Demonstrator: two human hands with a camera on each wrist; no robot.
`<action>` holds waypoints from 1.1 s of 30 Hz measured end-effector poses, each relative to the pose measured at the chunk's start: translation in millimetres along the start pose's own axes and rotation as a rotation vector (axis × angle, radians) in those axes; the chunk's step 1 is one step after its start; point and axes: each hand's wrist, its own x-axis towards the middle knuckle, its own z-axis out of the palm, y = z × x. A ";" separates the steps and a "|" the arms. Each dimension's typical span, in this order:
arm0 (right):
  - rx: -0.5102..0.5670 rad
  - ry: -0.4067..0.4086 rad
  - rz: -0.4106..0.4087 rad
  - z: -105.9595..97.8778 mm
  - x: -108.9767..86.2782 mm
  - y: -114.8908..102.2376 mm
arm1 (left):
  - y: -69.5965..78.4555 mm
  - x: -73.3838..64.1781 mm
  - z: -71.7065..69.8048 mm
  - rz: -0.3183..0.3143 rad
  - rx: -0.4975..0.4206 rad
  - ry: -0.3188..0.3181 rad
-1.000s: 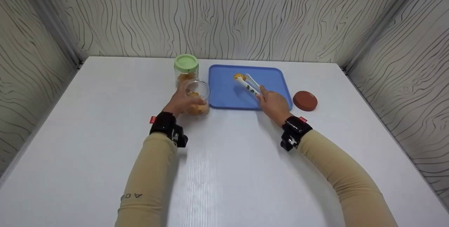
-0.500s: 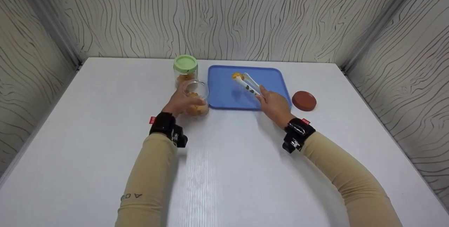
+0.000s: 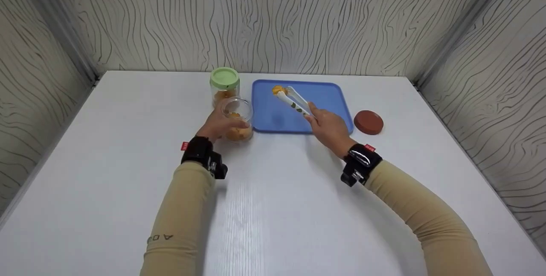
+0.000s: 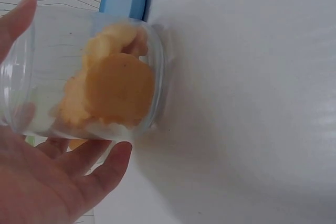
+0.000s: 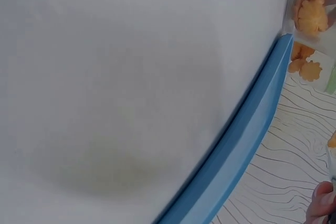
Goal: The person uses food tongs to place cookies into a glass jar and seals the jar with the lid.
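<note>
My left hand grips a clear lidless jar from its left side; the jar stands on the table. Orange-brown flower-edged cookies lie heaped at its bottom in the left wrist view. Fingers curve under the wall on one side, with the thumb on the other. My right hand holds white tongs with a dark leaf pattern. Between the tong tips is one cookie, held over the blue tray. Only the fingertips of the right hand show at the edge of the right wrist view.
Behind the held jar stands a second jar with a green lid, with cookies inside. A reddish-brown round lid lies on the white table, right of the tray. A wood-grain patterned wall rises behind the table.
My right hand has moved left with the tongs and cookie, toward the jar. The left hand keeps its grip on the jar in the same place.
</note>
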 end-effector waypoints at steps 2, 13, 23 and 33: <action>-0.004 0.008 -0.023 0.0 -0.6 -2.1 | -5.0 4.4 -0.1 0.005 0.024 0.010; 0.017 0.044 -0.118 0.7 -4.2 -20.8 | -6.9 4.2 0.9 -0.036 0.047 0.040; 0.021 0.047 -0.180 5.4 -3.3 -34.7 | -3.4 -1.5 0.8 -0.060 0.008 0.037; 0.014 0.067 -0.288 11.2 -0.3 -49.2 | -1.8 1.3 3.8 -0.032 0.025 0.039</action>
